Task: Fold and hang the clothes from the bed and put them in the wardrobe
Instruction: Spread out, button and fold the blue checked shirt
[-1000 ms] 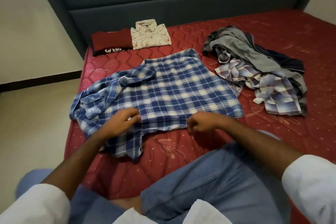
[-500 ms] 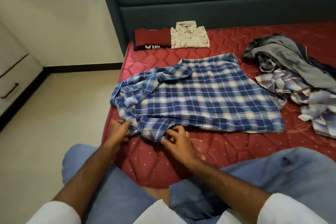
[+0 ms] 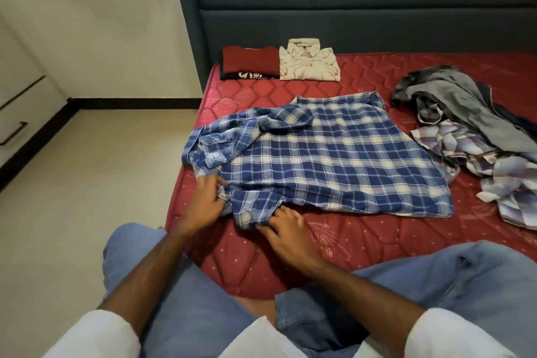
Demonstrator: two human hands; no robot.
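Note:
A blue and white plaid shirt (image 3: 325,160) lies spread face down on the red mattress (image 3: 363,241), its left sleeve bunched up at the left edge. My left hand (image 3: 205,202) pinches the shirt's lower left corner near the mattress edge. My right hand (image 3: 286,228) grips the near hem flap of the same shirt, fingers curled into the cloth. A folded dark red shirt (image 3: 250,65) and a folded cream patterned shirt (image 3: 308,62) sit side by side by the headboard. A heap of unfolded clothes (image 3: 476,136) lies at the right.
The dark padded headboard (image 3: 348,9) stands behind the bed. Beige floor (image 3: 87,197) stretches to the left, with white drawers (image 3: 17,113) at the far left. My knees in blue denim rest at the mattress's near edge.
Both hands have slid left along the shirt's near hem to its lower left corner. My view has swung left, showing more floor and the drawers.

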